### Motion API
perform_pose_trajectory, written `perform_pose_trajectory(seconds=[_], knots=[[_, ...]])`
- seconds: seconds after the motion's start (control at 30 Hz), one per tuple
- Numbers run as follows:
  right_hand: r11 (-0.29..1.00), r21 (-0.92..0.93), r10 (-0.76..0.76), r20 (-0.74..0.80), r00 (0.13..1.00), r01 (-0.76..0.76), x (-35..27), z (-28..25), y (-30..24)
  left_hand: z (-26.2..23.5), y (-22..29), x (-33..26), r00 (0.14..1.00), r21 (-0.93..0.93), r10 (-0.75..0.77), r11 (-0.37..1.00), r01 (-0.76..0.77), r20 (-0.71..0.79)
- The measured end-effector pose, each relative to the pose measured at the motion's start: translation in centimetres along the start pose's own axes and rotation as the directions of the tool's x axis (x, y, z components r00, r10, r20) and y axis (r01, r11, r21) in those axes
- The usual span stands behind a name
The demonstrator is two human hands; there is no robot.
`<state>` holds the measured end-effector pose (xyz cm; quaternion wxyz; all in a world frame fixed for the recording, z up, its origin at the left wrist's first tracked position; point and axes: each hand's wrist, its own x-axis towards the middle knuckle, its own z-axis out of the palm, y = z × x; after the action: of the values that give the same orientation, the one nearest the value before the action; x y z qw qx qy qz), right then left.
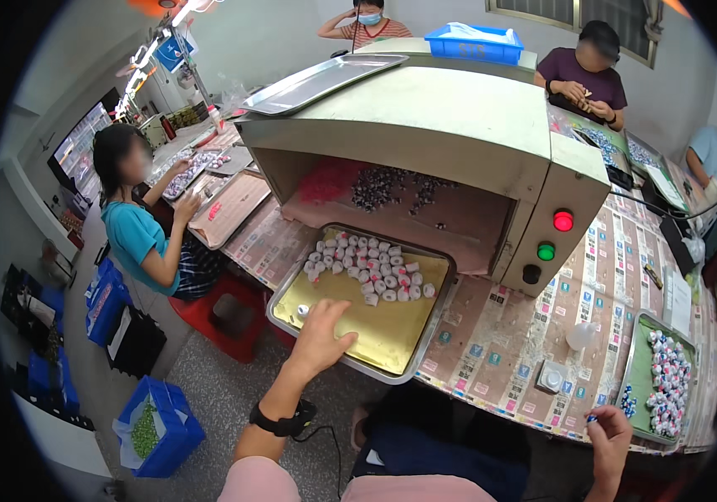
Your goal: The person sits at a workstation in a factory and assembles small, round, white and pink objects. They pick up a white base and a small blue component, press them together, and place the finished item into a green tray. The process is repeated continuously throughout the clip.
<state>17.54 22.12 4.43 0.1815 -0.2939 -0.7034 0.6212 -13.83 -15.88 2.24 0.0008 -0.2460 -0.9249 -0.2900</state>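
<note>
My left hand (318,339) reaches over a metal tray (392,336) with a yellowish bottom, fingers and thumb apart and nothing visible in them. Close to its fingertips lies a small white piece (302,310) with a dark spot. Several rows of small white rounded pieces (375,269), some with pink marks, stand in the far half of that tray. Down at the right, my right hand (612,437) pinches a small dark-blue piece (593,417), too small to name. Beside it is a green-lined tray (640,376) of white, red and blue figurine-like pieces.
A cream box-shaped machine (425,109) opens behind the yellow tray, with small dark pieces (379,191) inside. A clear bottle (580,336) and a square glass jar (552,376) stand on the table. Co-workers sit around it. A blue crate (157,431) stands on the floor.
</note>
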Motion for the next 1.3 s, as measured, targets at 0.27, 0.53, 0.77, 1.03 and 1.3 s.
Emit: perform_pose_trajectory(seconds=[0.27, 0.53, 0.77, 1.03, 1.3], knots=[[0.99, 0.138, 0.0, 0.082, 0.997, -0.011, 0.3, 4.9, -1.4, 2.2, 1.2, 3.8, 0.985, 0.06, 0.169, 0.984, -0.167, -0.021], [0.992, 0.129, 0.009, 0.046, 0.999, -0.015, 0.3, 5.2, -0.9, 2.3, 2.3, 2.8, 0.996, -0.133, 0.083, 0.988, -0.08, 0.017], [0.996, 0.07, 0.051, -0.018, 0.999, -0.049, 2.4, 4.0, -0.3, 4.4, 10.3, -2.9, 0.875, -0.855, 0.009, 0.217, 0.471, 0.484], [0.971, -0.143, -0.201, -0.037, 0.979, 0.194, 5.2, 3.6, 1.0, 9.6, 15.9, -5.5, 0.641, -0.606, 0.234, -0.211, 0.767, 0.731], [0.956, -0.208, -0.205, 0.038, 0.978, 0.208, 5.8, 5.1, 0.3, 10.4, 16.4, -6.1, 0.643, -0.562, 0.276, -0.32, 0.762, 0.715]])
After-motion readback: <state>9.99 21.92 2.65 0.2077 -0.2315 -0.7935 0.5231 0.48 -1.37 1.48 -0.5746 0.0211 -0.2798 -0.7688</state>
